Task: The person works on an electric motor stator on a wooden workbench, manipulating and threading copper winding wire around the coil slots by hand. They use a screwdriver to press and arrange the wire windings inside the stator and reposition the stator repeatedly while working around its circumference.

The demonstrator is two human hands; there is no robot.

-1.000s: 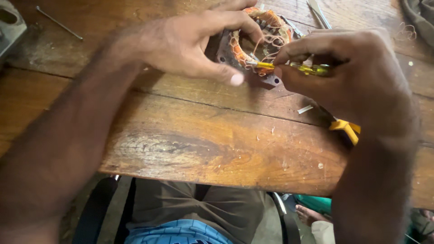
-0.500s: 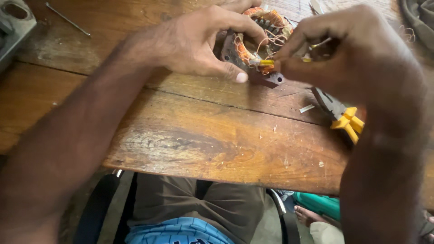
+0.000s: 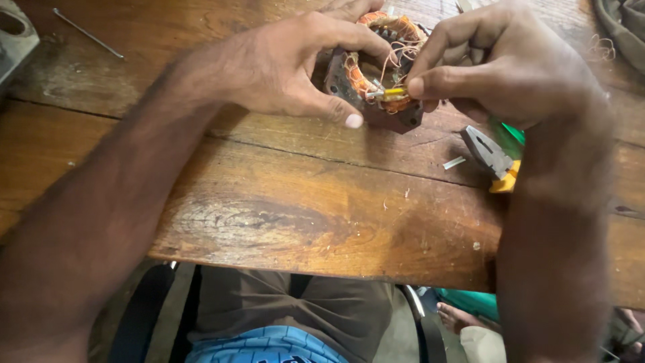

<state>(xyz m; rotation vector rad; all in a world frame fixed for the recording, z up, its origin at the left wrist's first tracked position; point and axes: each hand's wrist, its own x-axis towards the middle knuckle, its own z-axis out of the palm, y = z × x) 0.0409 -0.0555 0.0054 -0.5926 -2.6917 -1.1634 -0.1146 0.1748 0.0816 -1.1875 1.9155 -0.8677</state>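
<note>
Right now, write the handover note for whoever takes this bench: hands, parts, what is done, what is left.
Left hand: grips the motor stator by its dark frame, tilted up on the wooden table.
Right hand: pinches a small yellow-sleeved piece against the copper winding.
Pliers: on the table, partly under the right forearm.
Done: stator wound, loose thin wires showing.
Left: the yellow piece is not yet released; wire ends look untidy.
</note>
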